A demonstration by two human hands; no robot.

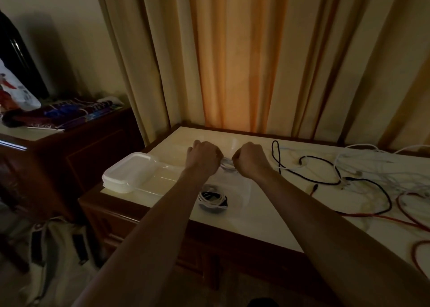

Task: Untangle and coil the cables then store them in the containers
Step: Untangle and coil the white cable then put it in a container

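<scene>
Both hands gripping coiled cable

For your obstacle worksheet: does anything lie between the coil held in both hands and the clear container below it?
Nothing visible does. The hands hold the white coil directly above the open clear container; the lids sit off to the left.

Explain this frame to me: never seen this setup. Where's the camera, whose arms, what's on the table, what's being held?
There is no robot here. One wide-angle camera on a person's head looks down at their own arms. The left hand and right hand both grip a small pale cable coil between them above the table. Nearer the person, a clear container holds coiled cables already. White lids are stacked at the left. Loose tangled cables, black, white and red, sprawl at the right.
</scene>
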